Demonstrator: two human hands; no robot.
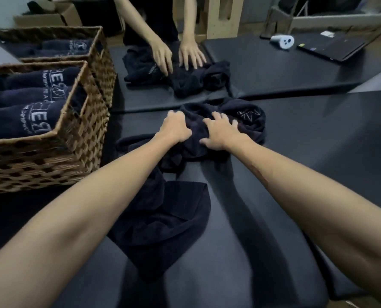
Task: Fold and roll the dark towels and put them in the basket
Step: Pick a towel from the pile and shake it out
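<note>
the dark towel (pixel 207 130) lies bunched on the black padded table (pixel 318 152), in the middle of the view, and both hands are already on it. the left hand (pixel 176 127) grips its 9 o'clock edge with fingers curled into the cloth; the right hand (pixel 220 132) sits just beside it toward 3 o'clock, fingers curled and digging into the bunch. the heap's bulk spreads toward 1 o'clock, while a loose tail of cloth trails back toward 6 o'clock between the forearms, so its long axis seems to run 12 to 6. spreading it flat likely means drawing the hands apart along 9 to 3. the nearer wicker basket (pixel 74 156), already holding rolled towels (pixel 29 101), stands at 9 o'clock, closest to the left hand.
</note>
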